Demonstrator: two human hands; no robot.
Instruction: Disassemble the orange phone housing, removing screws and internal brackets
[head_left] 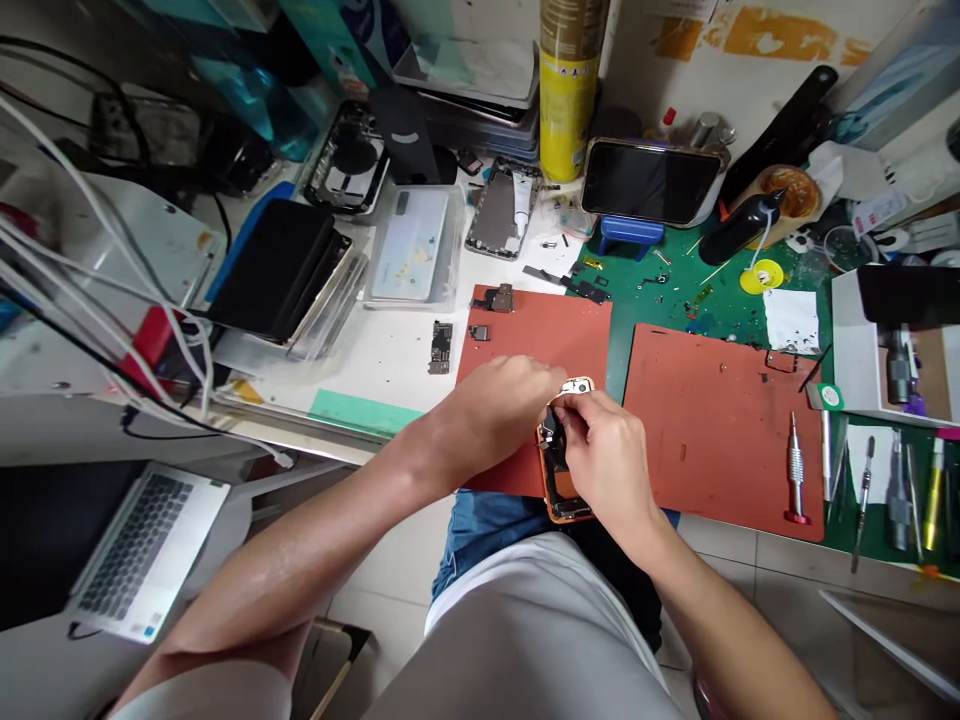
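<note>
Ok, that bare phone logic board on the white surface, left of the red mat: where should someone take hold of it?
Pinch the phone logic board by its long edges, coming from above. It lies flat and is narrow, so its sides suit a fingertip pinch. The left hand is nearer.

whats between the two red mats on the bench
In the head view, a strip of green work mat runs between the left red mat and right red mat. Lower down, the left hand and right hand work over an orange phone frame.
</note>
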